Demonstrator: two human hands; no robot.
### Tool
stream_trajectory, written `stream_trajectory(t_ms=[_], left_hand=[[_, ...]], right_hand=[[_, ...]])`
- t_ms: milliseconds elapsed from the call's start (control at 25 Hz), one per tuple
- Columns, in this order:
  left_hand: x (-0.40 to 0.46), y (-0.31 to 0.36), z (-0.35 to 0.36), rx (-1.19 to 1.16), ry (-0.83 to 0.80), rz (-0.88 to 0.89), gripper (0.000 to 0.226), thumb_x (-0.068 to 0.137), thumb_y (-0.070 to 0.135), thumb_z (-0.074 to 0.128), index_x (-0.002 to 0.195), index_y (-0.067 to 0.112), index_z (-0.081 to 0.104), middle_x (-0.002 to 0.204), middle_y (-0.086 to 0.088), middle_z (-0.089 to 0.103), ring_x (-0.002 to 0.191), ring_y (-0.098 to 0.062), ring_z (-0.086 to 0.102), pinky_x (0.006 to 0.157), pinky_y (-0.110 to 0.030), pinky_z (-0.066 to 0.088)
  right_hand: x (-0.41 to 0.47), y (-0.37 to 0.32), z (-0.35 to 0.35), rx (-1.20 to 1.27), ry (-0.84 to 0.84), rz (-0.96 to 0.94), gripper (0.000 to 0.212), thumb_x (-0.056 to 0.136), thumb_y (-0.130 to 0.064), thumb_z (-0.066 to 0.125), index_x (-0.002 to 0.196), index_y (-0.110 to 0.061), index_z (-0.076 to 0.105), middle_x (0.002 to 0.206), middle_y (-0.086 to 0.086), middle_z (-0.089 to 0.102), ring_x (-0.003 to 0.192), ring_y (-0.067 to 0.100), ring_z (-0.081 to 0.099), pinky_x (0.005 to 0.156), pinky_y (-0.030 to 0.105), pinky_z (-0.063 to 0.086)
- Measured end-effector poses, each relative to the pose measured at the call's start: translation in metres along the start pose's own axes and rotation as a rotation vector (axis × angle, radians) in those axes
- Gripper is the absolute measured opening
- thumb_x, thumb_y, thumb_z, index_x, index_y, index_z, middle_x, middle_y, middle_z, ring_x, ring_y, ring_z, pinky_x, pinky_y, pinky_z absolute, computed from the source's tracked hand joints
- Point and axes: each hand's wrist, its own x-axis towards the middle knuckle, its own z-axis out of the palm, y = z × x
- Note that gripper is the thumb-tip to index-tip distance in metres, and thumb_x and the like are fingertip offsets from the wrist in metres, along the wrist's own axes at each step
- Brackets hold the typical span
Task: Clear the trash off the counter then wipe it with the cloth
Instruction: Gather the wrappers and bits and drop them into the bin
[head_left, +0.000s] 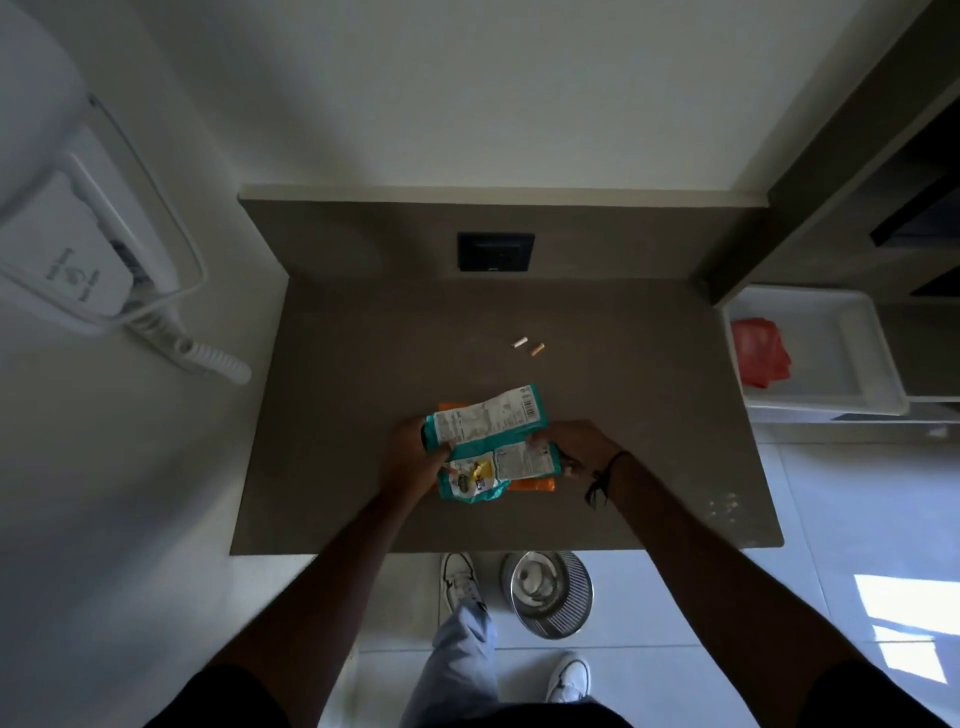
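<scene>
Two teal and white snack wrappers lie overlapped near the middle of the brown counter (332, 415). My left hand (415, 457) grips the left end of the upper wrapper (488, 421). My right hand (576, 447) holds the right end of the lower wrapper (498, 470). An orange wrapper (530, 486) lies under them, mostly hidden. Two small cigarette butts, one white (520, 342) and one tan (537, 349), rest farther back on the counter. A red cloth (759, 353) sits in a white tray (831, 322) to the right.
A metal bin with a ribbed rim (546, 592) stands on the floor just below the counter's front edge, beside my feet. A black wall socket (496, 251) is set in the backsplash. A white wall-mounted device with a coiled cord (78, 249) hangs at the left. White crumbs (724, 504) dot the counter's right front.
</scene>
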Motion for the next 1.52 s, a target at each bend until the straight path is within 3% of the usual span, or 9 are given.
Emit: stream_trajectory(t_ms=[120,240,400,560,680,800,1040,1240,1520], left_hand=[[-0.033,0.01,0.026,0.073,-0.023,0.056,0.031,0.086,0.017,0.082,0.115,0.007,0.073,0.117,-0.013,0.077,0.106,-0.027,0.076,0.081,-0.033,0.062],[-0.062,0.02,0.053,0.261,0.018,0.094,0.043,0.089,0.022,0.075,0.128,0.007,0.066,0.133,-0.019,0.066,0.125,-0.035,0.063,0.103,-0.043,0.053],[-0.089,0.02,0.091,0.511,-0.071,0.072,0.074,0.102,0.04,0.055,0.164,0.018,0.023,0.174,-0.016,0.008,0.16,-0.04,0.008,0.13,-0.055,0.012],[-0.084,0.005,0.115,0.621,-0.208,0.005,0.083,0.104,0.06,0.034,0.165,0.027,-0.011,0.171,-0.012,-0.029,0.157,-0.041,-0.027,0.127,-0.064,-0.011],[-0.072,-0.012,0.126,0.639,-0.15,0.022,0.084,0.102,0.064,0.032,0.165,0.029,-0.011,0.171,-0.011,-0.03,0.157,-0.041,-0.027,0.126,-0.065,-0.013],[-0.065,-0.03,0.136,0.659,-0.053,0.06,0.083,0.101,0.065,0.035,0.165,0.031,-0.006,0.173,-0.011,-0.024,0.158,-0.041,-0.022,0.126,-0.065,-0.012],[-0.061,-0.039,0.137,0.707,0.023,0.102,0.084,0.096,0.068,0.027,0.165,0.031,-0.003,0.174,-0.012,-0.017,0.159,-0.043,-0.016,0.124,-0.067,-0.008],[-0.063,-0.033,0.136,0.705,0.018,0.084,0.084,0.098,0.067,0.03,0.165,0.031,-0.003,0.175,-0.012,-0.016,0.16,-0.043,-0.016,0.125,-0.067,-0.007],[-0.069,-0.014,0.128,0.641,-0.082,0.036,0.084,0.1,0.066,0.036,0.165,0.032,-0.005,0.174,-0.01,-0.021,0.159,-0.04,-0.021,0.126,-0.067,-0.009]], right_hand=[[-0.031,0.029,-0.026,-0.099,-0.006,-0.032,0.021,0.082,0.001,0.07,0.102,-0.005,0.069,0.114,0.018,0.071,0.096,0.031,0.069,0.089,0.045,0.057],[-0.06,0.064,-0.06,-0.247,0.068,-0.204,0.035,0.084,0.014,0.061,0.117,0.005,0.064,0.118,0.026,0.067,0.097,0.029,0.064,0.093,0.048,0.055],[-0.096,0.139,-0.12,-0.32,0.125,-0.323,0.037,0.078,0.02,0.063,0.114,0.013,0.066,0.113,0.032,0.068,0.094,0.029,0.064,0.089,0.047,0.057],[-0.091,0.224,-0.136,-0.568,0.395,-0.214,0.019,0.076,-0.005,0.069,0.09,-0.01,0.081,0.086,0.014,0.078,0.079,0.025,0.071,0.066,0.028,0.055],[-0.048,0.266,-0.117,-0.495,0.469,-0.118,0.02,0.075,-0.006,0.058,0.08,-0.009,0.077,0.077,0.017,0.074,0.071,0.032,0.064,0.058,0.029,0.049],[0.007,0.294,-0.093,-0.497,0.446,-0.058,0.037,0.078,-0.004,0.053,0.103,-0.014,0.078,0.097,0.02,0.075,0.089,0.039,0.069,0.073,0.035,0.057],[0.087,0.334,-0.067,-0.613,0.356,0.023,0.037,0.088,-0.009,0.051,0.119,-0.012,0.071,0.114,0.021,0.07,0.107,0.039,0.066,0.088,0.044,0.058],[0.09,0.336,-0.062,-0.781,0.232,0.019,0.046,0.083,-0.021,0.067,0.129,-0.018,0.062,0.119,0.018,0.07,0.113,0.038,0.063,0.094,0.042,0.056],[-0.013,0.3,-0.058,-0.675,0.316,-0.28,0.022,0.081,-0.017,0.06,0.097,-0.016,0.075,0.096,0.01,0.077,0.09,0.033,0.07,0.073,0.037,0.06]])
